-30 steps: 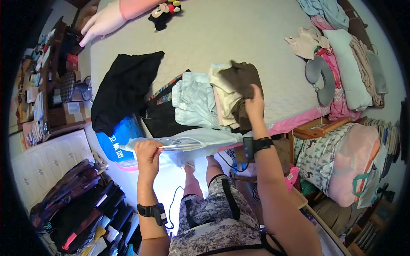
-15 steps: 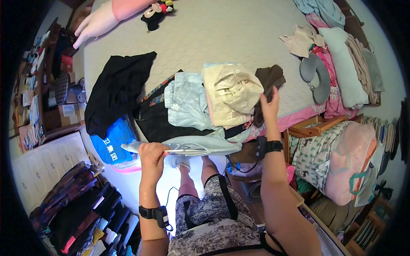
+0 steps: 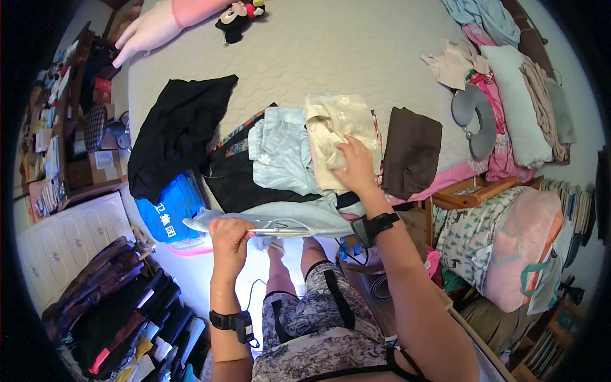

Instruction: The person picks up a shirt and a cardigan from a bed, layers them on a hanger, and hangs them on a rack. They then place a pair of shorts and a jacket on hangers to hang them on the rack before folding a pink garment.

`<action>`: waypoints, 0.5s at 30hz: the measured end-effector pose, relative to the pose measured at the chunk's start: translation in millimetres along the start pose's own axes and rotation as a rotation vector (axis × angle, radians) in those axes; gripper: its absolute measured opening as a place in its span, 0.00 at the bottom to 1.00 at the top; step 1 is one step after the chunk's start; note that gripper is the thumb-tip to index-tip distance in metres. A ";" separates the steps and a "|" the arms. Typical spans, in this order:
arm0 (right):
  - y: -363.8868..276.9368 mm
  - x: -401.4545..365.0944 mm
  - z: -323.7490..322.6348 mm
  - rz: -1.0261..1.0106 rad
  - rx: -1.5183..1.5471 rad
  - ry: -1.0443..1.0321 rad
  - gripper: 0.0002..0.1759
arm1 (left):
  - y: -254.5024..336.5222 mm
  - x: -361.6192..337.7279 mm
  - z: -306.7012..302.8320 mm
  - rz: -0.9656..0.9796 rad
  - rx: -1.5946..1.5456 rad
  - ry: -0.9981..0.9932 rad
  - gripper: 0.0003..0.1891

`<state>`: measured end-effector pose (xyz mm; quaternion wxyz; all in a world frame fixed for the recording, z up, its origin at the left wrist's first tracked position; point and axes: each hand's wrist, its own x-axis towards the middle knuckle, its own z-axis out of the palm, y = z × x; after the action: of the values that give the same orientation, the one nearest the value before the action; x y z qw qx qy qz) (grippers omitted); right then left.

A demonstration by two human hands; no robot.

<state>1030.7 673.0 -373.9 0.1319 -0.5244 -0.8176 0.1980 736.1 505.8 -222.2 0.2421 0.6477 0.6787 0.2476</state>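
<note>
In the head view my left hand [image 3: 230, 239] is closed around thin pale clothes hangers [image 3: 273, 231], held level at the bed's front edge. A light blue-grey garment [image 3: 318, 216] lies just behind the hangers. My right hand [image 3: 356, 167] rests on a folded cream garment [image 3: 353, 118] with small flower marks, thumb and fingers apart. Left of it sits a pale blue garment [image 3: 280, 149] on top of black cloth [image 3: 238, 184]. A folded dark brown garment [image 3: 412, 153] lies flat just right of my right hand.
Black clothing [image 3: 178, 134] and a blue bag [image 3: 168, 213] lie at the bed's left side. A grey neck pillow [image 3: 474, 121] and bedding [image 3: 519, 102] line the right. Hung clothes [image 3: 114, 305] stand at lower left, a stuffed pink bag [image 3: 522, 242] at lower right.
My right hand has moved left from the brown garment onto the cream one. The brown garment now lies flat, no longer bunched, and the cream one's bulge is smaller. My left hand stays on the hangers.
</note>
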 end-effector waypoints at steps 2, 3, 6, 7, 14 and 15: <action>-29.2 -1.3 -2.8 -0.012 -0.002 -0.005 0.51 | 1.2 -0.4 0.4 0.005 0.012 -0.011 0.02; -39.5 -2.2 -1.0 0.017 -0.041 -0.042 0.54 | 2.5 -0.2 0.1 0.013 0.022 -0.019 0.02; -48.5 1.4 17.1 0.093 -0.099 -0.107 0.57 | 6.6 0.5 0.4 0.021 0.035 -0.032 0.02; -47.1 1.5 25.4 0.112 -0.143 -0.098 0.55 | 7.3 -0.5 0.9 0.022 0.035 -0.036 0.02; -5.3 7.6 16.4 0.234 0.491 0.055 0.37 | 2.2 -3.3 5.2 -0.011 0.005 -0.006 0.02; 5.1 12.3 5.4 0.287 0.633 0.072 0.30 | 2.1 -2.4 5.5 -0.011 0.003 0.000 0.02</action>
<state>1027.4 685.0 -380.9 0.2876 -0.5736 -0.6284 0.4399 741.3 503.7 -225.0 0.2426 0.6442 0.6826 0.2453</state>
